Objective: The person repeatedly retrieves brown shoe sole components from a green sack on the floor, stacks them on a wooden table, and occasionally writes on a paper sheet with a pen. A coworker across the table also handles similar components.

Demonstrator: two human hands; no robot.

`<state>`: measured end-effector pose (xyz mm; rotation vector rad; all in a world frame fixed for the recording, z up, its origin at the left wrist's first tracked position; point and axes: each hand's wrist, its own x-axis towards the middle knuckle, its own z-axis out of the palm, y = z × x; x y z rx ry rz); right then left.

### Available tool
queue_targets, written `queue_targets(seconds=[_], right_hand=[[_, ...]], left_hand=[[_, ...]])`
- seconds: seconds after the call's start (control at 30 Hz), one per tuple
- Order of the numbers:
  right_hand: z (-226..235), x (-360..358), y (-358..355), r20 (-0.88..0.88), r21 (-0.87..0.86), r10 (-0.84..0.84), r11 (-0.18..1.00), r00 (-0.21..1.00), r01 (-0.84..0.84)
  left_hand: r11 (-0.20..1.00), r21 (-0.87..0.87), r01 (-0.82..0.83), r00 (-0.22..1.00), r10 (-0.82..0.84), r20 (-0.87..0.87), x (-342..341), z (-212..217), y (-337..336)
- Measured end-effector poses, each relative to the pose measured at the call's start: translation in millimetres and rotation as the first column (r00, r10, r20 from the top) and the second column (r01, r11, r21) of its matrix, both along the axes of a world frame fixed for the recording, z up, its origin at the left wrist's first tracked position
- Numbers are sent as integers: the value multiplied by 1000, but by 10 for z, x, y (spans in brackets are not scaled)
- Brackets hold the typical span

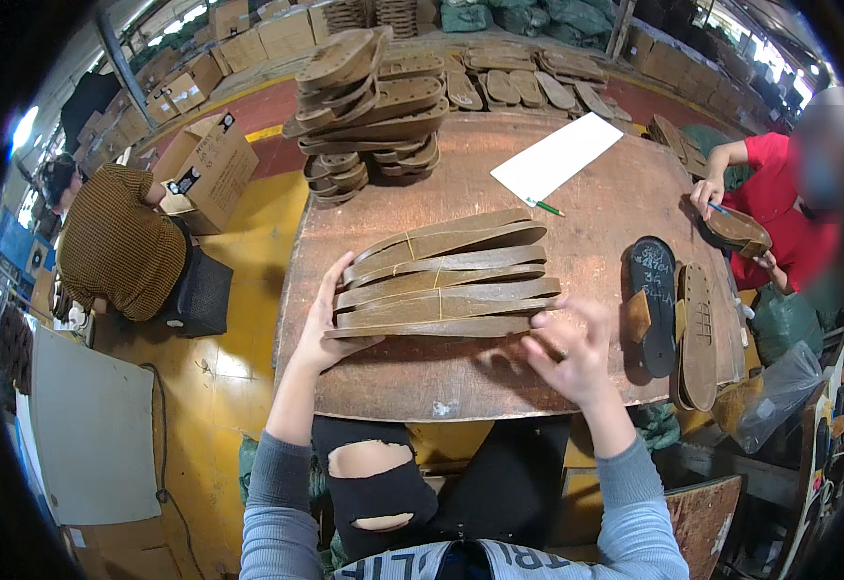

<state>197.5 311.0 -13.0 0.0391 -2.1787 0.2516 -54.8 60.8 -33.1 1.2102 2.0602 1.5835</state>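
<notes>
A row of flat brown shoe soles [446, 275], tied in bundles with thin yellow string and stood on edge, lies across the worn brown table [422, 377]. My left hand [328, 319] presses against the left ends of the bundles, fingers spread. My right hand [569, 350] rests at the right end of the nearest bundle, fingers curled near the sole tips; whether it grips one I cannot tell.
A heap of brown soles [369, 101] stands at the table's far left. A white sheet [557, 157] and green pen [544, 207] lie beyond. Dark and brown soles [675, 314] lie at right. A person in red [779, 208] works at right; another crouches by cardboard boxes [211, 169] at left.
</notes>
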Motion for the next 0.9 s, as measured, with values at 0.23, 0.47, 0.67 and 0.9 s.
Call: queue_targets(seconds=[0.23, 0.47, 0.67, 0.9], right_hand=[[52, 22, -328, 258, -325, 42, 945, 965, 45], [4, -24, -354, 412, -370, 125, 928, 903, 40], [-174, 22, -374, 387, -416, 161, 909, 908, 16], [-265, 44, -380, 349, -362, 93, 931, 933, 43]], left_hand=[[998, 19, 66, 994, -67, 90, -43, -26, -16], [1000, -1, 31, 971, -30, 238, 1, 14, 11], [992, -6, -126, 919, 119, 377, 20, -97, 3], [980, 5, -199, 443, 85, 892, -223, -118, 124]])
